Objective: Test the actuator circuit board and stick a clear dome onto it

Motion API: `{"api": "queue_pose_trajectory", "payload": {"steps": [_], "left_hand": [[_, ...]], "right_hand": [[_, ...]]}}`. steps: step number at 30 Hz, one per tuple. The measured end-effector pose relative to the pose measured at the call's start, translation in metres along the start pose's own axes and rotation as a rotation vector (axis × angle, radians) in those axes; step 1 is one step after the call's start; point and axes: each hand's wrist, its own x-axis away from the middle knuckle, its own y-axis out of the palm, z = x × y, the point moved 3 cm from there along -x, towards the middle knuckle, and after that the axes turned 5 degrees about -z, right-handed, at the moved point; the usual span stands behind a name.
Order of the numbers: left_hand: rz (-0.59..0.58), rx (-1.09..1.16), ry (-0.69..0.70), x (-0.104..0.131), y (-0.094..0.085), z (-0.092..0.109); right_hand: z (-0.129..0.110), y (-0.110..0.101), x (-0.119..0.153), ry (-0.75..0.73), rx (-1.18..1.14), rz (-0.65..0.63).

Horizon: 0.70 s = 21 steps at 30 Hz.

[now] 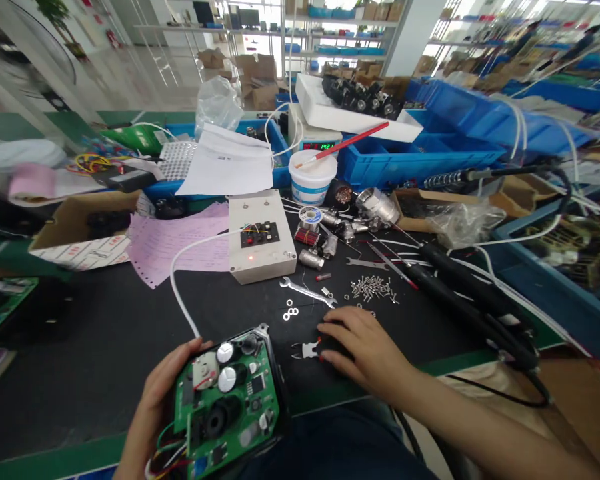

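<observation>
This was a workshop, the kind where people put electric things together. You could tell from the green board point(241, 381) with lots of little parts on it. Small cutters point(309, 350), a spanner point(307, 292) and a pile of tiny screws point(373, 289) lay on the black desk point(90, 360). Blue bins point(415, 168) stood at the back of it. Farther off, brown boxes point(257, 69) and tall shelves point(345, 22) filled the big, bright room.
</observation>
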Motion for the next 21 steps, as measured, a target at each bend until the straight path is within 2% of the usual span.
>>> {"api": "queue_pose_trajectory", "payload": {"steps": [4, 8, 11, 14, 21], "left_hand": [[0.021, 0.024, 0.027, 0.002, 0.003, 0.005], [0.079, 0.152, 0.0, 0.002, 0.005, 0.011], [0.109, 0.263, -0.062, 0.001, 0.003, 0.008], [0.113, 0.319, -0.081, 0.0, 0.0, 0.002], [0.195, 0.26, -0.126, -0.005, -0.007, -0.013]], "right_hand": [[0.006, -0.018, -0.038, -0.019, 0.058, -0.067], [0.009, -0.011, -0.064, -0.087, 0.225, -0.198], [0.01, -0.001, -0.073, -0.122, 0.389, -0.278], [0.01, 0.007, -0.079, -0.16, 0.483, -0.307], [0.016, 0.014, -0.087, -0.249, 0.559, -0.311]]}}
